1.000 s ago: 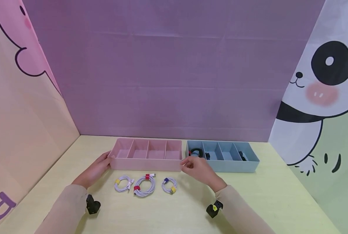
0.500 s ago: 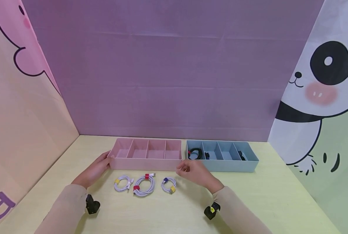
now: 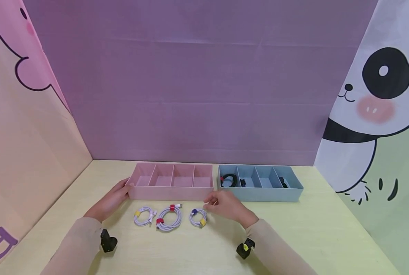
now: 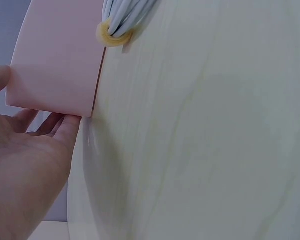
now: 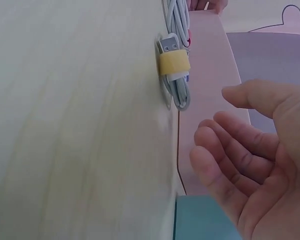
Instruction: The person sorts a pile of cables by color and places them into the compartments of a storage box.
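Note:
At the left end of the pink divided box, my left hand rests its fingers on the end wall. Its thumb lies at the upper corner in the left wrist view. My right hand hovers just right of the smallest coiled white cable, fingers loosely bent with nothing between them. That coil carries a yellow tie around a USB plug and a blue tie. Left of it lie a larger coil with red ties and another coil with a yellow tie.
A blue divided box stands right of the pink one. A black coiled cable and small dark items lie in its compartments. A purple backdrop rises behind both boxes.
My right hand has moved left and slightly down, from the pink box's right end towards the smallest white cable. My left hand has stayed at the box's left end.

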The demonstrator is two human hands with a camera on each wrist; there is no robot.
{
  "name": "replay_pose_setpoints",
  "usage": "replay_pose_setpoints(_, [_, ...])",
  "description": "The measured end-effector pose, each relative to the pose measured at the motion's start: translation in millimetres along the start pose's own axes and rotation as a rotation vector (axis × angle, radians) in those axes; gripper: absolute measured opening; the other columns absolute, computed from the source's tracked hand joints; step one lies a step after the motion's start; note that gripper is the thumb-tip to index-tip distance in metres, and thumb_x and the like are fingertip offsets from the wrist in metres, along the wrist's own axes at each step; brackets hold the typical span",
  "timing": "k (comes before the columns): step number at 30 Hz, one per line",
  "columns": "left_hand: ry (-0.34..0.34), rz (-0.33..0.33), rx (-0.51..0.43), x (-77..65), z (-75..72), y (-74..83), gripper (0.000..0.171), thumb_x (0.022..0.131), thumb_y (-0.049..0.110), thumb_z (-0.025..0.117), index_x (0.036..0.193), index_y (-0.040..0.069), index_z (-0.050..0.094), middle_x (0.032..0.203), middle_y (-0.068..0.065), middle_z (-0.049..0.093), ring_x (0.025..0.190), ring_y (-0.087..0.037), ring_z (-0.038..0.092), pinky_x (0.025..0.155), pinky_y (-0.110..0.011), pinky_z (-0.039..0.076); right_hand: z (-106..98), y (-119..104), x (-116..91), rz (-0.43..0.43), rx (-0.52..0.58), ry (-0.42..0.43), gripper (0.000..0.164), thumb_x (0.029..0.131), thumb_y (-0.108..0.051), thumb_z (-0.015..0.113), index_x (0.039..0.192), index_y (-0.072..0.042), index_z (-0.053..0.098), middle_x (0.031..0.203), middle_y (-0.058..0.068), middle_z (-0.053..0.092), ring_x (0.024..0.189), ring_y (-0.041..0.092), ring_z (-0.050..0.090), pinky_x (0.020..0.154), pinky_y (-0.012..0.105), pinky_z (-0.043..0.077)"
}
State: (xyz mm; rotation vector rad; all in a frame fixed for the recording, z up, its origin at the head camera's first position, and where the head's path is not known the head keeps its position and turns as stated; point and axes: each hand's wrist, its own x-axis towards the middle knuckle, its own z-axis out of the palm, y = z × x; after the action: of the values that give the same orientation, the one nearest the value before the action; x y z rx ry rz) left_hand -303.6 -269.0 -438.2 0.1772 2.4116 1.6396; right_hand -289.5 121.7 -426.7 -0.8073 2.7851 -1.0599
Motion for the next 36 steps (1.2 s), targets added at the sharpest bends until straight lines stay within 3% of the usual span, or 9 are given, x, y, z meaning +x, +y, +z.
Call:
replay_pose_setpoints(14, [0.001, 0.013, 0.005, -1.3, 0.2, -1.5, 0.075, 0.11, 0.041, 0.034, 0.158, -0.003, -0.002, 0.163, -0.028, 0.002, 0.149, -0.045, 0.008, 0.119, -0.057, 0.015, 11, -2, 0, 0.071, -0.001, -0.077, 0.017, 0.091, -0.023, 0.075, 0.102, -0.01, 0.072, 0.084, -0.007, 0.066, 0.075, 0.01, 0.059, 0.066, 0.024, 0.054])
replay_pose_setpoints(22, [0.0, 0.009, 0.008, -1.5, -0.3, -2.7, 0.075, 0.109, 0.042, 0.034, 0.159, -0.001, -0.002, 0.163, -0.027, 0.002, 0.149, -0.045, 0.008, 0.119, -0.058, 0.015, 14, -1, 3, 0.052, -0.031, -0.077, 0.017, 0.092, -0.022, 0.074, 0.101, -0.008, 0.072, 0.084, -0.006, 0.066, 0.076, 0.009, 0.058, 0.067, 0.025, 0.053])
replay_pose_setpoints(36, [0.012, -0.015, 0.041, -1.8, -0.7, -2.4, 0.077, 0.108, 0.047, 0.033, 0.159, 0.001, -0.001, 0.164, -0.025, 0.002, 0.149, -0.045, 0.009, 0.119, -0.059, 0.015, 20, -9, 9, 0.109, -0.1, -0.068, 0.01, 0.09, -0.019, 0.075, 0.09, -0.009, 0.074, 0.077, -0.007, 0.063, 0.069, 0.008, 0.052, 0.059, 0.022, 0.048])
